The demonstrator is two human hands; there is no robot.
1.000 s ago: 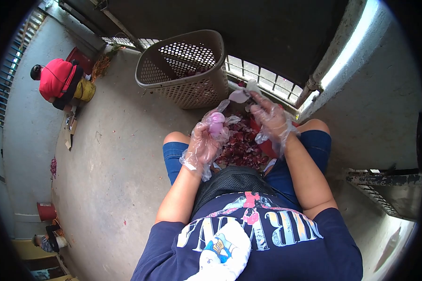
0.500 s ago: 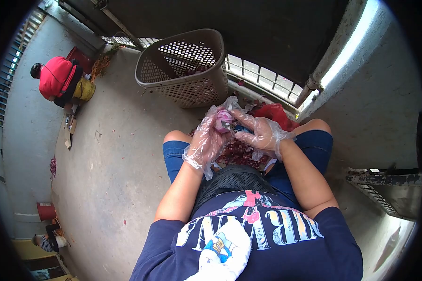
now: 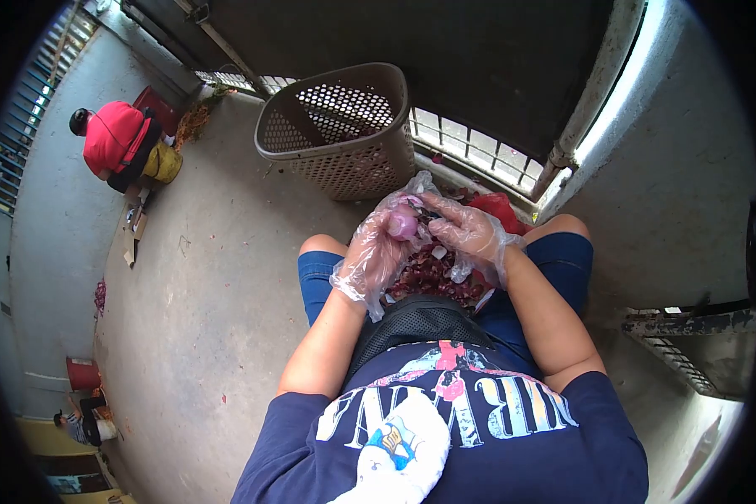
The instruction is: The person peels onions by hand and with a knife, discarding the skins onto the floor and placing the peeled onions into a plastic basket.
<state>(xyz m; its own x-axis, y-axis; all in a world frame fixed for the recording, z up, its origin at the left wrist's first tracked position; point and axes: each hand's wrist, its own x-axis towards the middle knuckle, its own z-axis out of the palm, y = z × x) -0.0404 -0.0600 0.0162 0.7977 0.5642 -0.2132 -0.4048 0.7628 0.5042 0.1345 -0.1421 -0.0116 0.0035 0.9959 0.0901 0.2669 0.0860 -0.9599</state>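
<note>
I've got bare concrete floor [image 3: 210, 302], perforated plastic basket [image 3: 340, 134] standing by the railing, heap of reddish peels [image 3: 433, 273] between the knees, red tub [image 3: 82, 372] far left, possibly cardboard scraps [image 3: 132, 231].

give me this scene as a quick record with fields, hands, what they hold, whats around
left hand: in a clear plastic glove, holds a purple onion
right hand: gloved too, fingers on the onion's top
below hands: heap of reddish-purple peels between the knees
ahead: tan perforated basket on the concrete floor
beside right knee: red bag
others: person in a red top crouched far left
</note>
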